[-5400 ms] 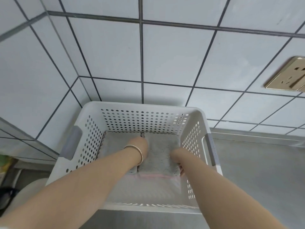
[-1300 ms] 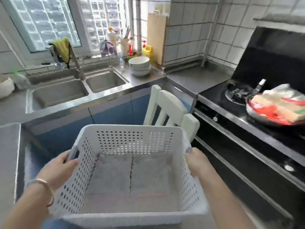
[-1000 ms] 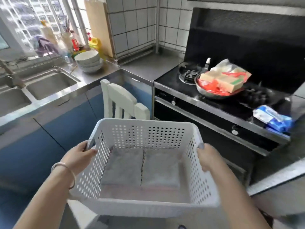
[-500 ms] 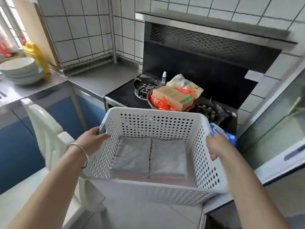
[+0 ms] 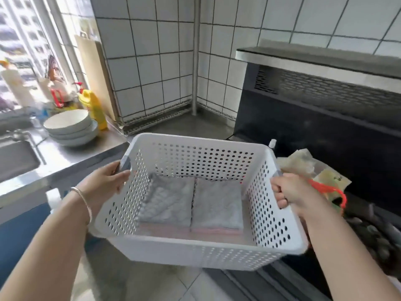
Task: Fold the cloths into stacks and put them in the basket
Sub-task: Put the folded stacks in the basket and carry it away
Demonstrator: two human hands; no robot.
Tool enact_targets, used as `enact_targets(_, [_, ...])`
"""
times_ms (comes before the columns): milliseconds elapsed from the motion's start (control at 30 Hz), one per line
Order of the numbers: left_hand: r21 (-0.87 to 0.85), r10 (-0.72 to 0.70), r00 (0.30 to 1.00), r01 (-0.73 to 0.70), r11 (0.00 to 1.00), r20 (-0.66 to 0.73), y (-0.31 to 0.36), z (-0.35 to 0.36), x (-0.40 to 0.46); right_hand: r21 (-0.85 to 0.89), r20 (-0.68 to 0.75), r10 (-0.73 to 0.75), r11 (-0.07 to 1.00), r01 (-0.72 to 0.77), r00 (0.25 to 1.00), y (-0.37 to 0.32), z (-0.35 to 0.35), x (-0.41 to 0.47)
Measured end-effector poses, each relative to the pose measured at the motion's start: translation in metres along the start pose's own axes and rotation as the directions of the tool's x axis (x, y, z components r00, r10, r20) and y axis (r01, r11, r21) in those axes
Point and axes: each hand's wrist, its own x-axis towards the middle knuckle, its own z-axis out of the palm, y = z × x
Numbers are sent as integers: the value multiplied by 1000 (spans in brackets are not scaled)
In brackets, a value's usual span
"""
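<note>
I carry a white perforated plastic basket [image 5: 201, 253] in the air, in front of the corner of a kitchen counter. My left hand [image 5: 106, 181] grips its left handle and my right hand [image 5: 290, 192] grips its right handle. Two stacks of folded grey cloths lie side by side on the basket floor: the left stack [image 5: 169, 205] and the right stack [image 5: 218, 207]. Pink cloth edges show under them at the near side.
A steel counter [image 5: 178, 124] runs into the tiled corner behind the basket. Stacked bowls [image 5: 71, 127] and a yellow bottle [image 5: 95, 109] stand at left near the sink [image 5: 15, 157]. A black stove [image 5: 325, 148] with a bagged pan [image 5: 314, 177] is at right.
The basket was lifted off the earlier surface by both handles and carried through the kitchen. In the last half second the view swung left, from the stove toward the counter corner.
</note>
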Motion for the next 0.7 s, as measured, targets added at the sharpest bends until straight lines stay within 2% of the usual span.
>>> enact_targets(133, [-167, -101, 988, 80, 983, -118, -11, -24, 91, -89, 48, -51, 995, 55, 998, -59, 54, 94])
enact_targets(267, [-325, -215, 960, 149, 934, -178, -22, -27, 148, -144, 137, -16, 989, 36, 990, -100, 98, 176])
enact_targets(433, [-392, -393, 887, 281, 876, -242, -34, -22, 220, -172, 206, -46, 982, 83, 978, -149, 146, 280])
enact_targets(700, [-573, -505, 787, 243, 783, -356, -37, -6, 330, -345, 262, -133, 912, 222, 956, -218, 219, 401])
